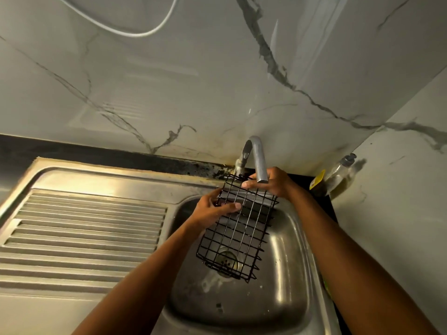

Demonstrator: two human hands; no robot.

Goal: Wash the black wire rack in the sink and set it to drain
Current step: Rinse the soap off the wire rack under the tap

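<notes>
A black wire rack hangs tilted over the steel sink basin, its far end up under the tap spout and its near end above the drain. My left hand grips its left edge, thumb lying across the grid. My right hand holds the top end, fingers curled over the wires just beneath the spout. No water stream shows from the tap.
A ribbed steel draining board stretches to the left of the basin. A clear pump bottle and a dark bottle with a yellow label stand in the right corner. Marble-patterned wall panels rise behind.
</notes>
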